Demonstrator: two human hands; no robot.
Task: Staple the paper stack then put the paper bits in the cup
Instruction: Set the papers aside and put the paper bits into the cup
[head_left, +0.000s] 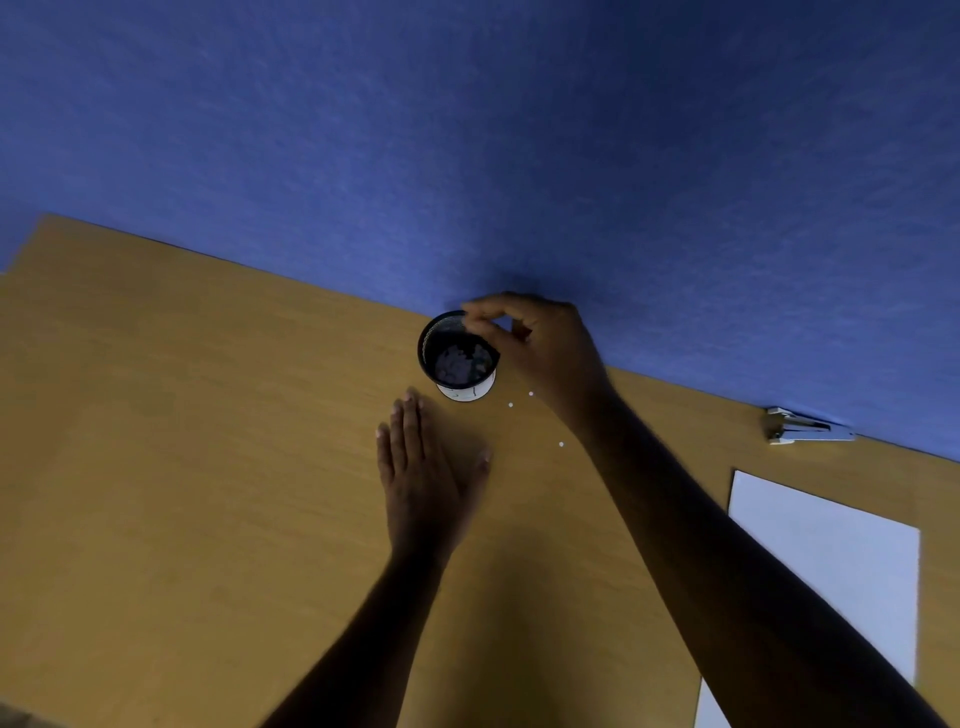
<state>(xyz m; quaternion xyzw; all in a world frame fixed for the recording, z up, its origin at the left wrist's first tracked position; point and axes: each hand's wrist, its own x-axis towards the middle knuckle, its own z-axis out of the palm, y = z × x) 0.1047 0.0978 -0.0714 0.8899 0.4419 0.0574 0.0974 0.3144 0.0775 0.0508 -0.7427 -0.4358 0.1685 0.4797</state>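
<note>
Clearly, largest first, each thing placed from my right-hand pinch:

Wall: the blue wall (571, 130) rises just behind my pinch; the desk butts against it, so the cup sits close to its foot.

Desk: the wooden desk (182, 415) spreads below and to my left of the pinch, bare enough there to rest a hand on.

Paper stack: the paper stack (831, 561) lies well to my right and nearer me than the pinch, set aside; I judge the stapling finished, though no staple shows from here.

Right hand: my right hand (545, 348) hovers over the far rim of the cup, thumb and forefinger closed together as if on a paper bit. The bit itself is too small to make out, so I may be holding one or have just dropped it.

Left hand: my left hand (426, 467) lies flat on the desk, fingers straight, just this side of the cup, probably to steady me.

Stapler: the stapler (808, 428) rests well to my right by the wall, out of the way.

Cup: the dark cup (457, 358) stands directly beneath my pinch, pale scraps already inside.

Paper bits: three paper bits (510, 405) remain on the desk just under my right wrist.

Writing: faint marks on the cup's white base, unreadable.
</note>
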